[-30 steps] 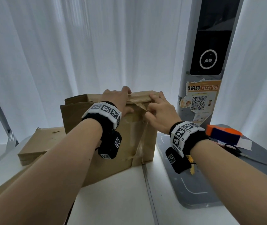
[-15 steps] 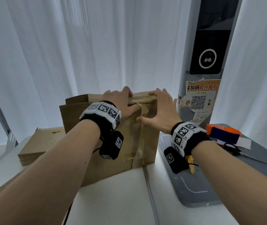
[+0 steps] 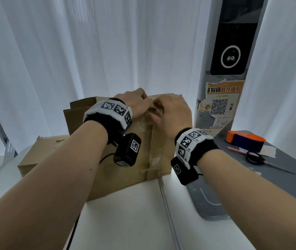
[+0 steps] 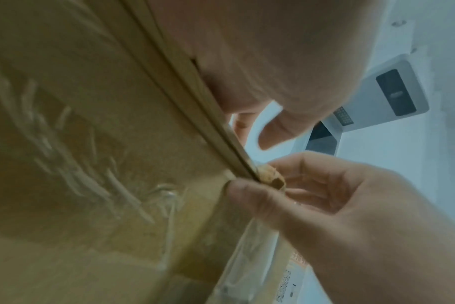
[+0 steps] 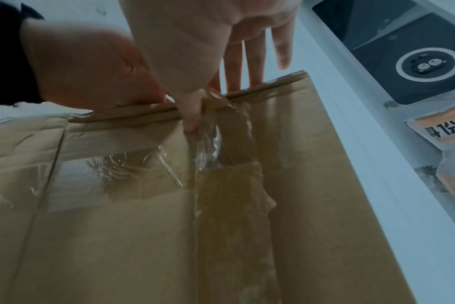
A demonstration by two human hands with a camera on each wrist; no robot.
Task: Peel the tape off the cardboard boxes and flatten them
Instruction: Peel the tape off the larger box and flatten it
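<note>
A brown cardboard box point(image 3: 134, 177) stands on edge on the white table. Clear tape point(image 3: 152, 152) runs down its front seam. My left hand point(image 3: 142, 99) grips the box's top edge, fingers over the far side. My right hand point(image 3: 157, 110) is right beside it at the top of the seam. In the right wrist view the thumb and forefinger of my right hand point(image 5: 195, 118) pinch the crumpled upper end of the tape point(image 5: 213, 144), while its other fingers stand straight behind the box point(image 5: 325, 185). The left wrist view shows my right hand point(image 4: 260, 185) pinching a curled tape end point(image 4: 271, 178).
Flattened cardboard point(image 3: 41, 152) is stacked at the left, with more cardboard point(image 3: 82, 103) behind the box. On a grey mat point(image 3: 278, 186) at the right lie scissors point(image 3: 257, 158), a pink pen point(image 3: 237, 150) and an orange-blue tape dispenser point(image 3: 244, 140). A pillar with a QR poster point(image 3: 221, 103) stands behind.
My right hand lay flat on the box front half a second ago; now it is back at the top edge, pinching the tape end. My left hand kept its grip.
</note>
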